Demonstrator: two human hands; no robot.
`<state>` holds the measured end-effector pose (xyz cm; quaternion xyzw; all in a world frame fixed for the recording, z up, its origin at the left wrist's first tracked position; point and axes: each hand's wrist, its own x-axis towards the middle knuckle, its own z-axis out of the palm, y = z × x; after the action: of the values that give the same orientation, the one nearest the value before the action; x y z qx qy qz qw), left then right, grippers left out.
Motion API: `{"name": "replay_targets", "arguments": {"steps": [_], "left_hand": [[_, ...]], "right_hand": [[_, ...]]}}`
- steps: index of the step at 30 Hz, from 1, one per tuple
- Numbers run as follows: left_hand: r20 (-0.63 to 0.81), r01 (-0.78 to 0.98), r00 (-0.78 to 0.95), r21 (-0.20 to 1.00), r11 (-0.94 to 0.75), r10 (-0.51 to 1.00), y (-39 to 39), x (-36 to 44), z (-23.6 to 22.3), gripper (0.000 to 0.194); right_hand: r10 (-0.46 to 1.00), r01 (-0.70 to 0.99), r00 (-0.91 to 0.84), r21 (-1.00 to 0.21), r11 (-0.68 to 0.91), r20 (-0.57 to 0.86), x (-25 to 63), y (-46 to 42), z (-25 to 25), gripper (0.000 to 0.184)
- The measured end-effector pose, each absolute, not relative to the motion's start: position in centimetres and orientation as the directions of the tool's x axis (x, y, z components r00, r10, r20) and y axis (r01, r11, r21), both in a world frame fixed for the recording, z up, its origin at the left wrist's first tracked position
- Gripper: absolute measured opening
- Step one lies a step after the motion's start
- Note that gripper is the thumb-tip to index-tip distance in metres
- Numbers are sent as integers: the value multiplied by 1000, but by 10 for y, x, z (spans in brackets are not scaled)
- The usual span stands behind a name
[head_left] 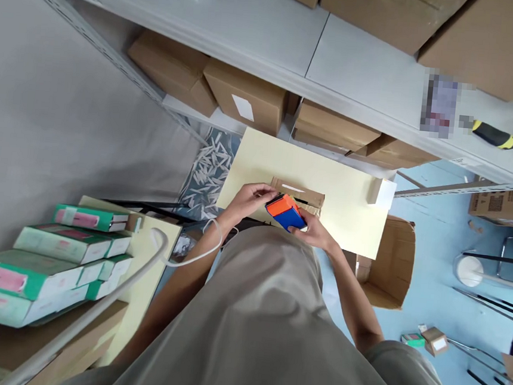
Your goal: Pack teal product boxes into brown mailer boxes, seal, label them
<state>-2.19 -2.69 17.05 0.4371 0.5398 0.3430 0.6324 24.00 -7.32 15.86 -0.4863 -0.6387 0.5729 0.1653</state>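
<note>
A small blue and orange box-shaped item [291,216] is tilted in front of my body, over the near edge of the cream table. My right hand [311,228] grips its lower right end, with thumb and fingers on either side. At its upper left end, my left hand [252,197] has its fingertips drawn together by a small dark part. What those fingertips pinch is too small to make out. Just behind the item, a flat brown cardboard piece [312,196] lies on the cream tabletop [350,195].
Green and white boxes [72,242] are stacked to the left, beside a pale curved tube [93,310]. A grey shelf [262,25] with cartons spans the back; a black and yellow handle [495,135] lies on it. An open carton [392,261] stands right of the table.
</note>
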Motion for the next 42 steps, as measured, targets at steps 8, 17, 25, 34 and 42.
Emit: {"name": "replay_targets", "arguments": {"steps": [8,17,25,34,42], "left_hand": [[-390,-20,42,920,391,920,-39,-14,129,52],[-391,-71,-156,920,384,907,-47,-15,100,56],[-352,-106,-214,936,337,911,-35,-17,87,51],[-413,-120,-285,911,395,865,-34,-18,53,46],[-440,-93,-307,896,434,844,-27,-13,33,40]], "right_hand": [[753,570,-476,-811,-129,-454,241,-49,178,59],[576,770,-444,-621,-147,-686,285,-13,228,62],[469,800,-455,-579,-157,-757,279,19,241,60],[460,848,-435,-524,-82,-774,260,41,219,61],[449,864,-430,-502,-48,-783,259,52,193,68]]}}
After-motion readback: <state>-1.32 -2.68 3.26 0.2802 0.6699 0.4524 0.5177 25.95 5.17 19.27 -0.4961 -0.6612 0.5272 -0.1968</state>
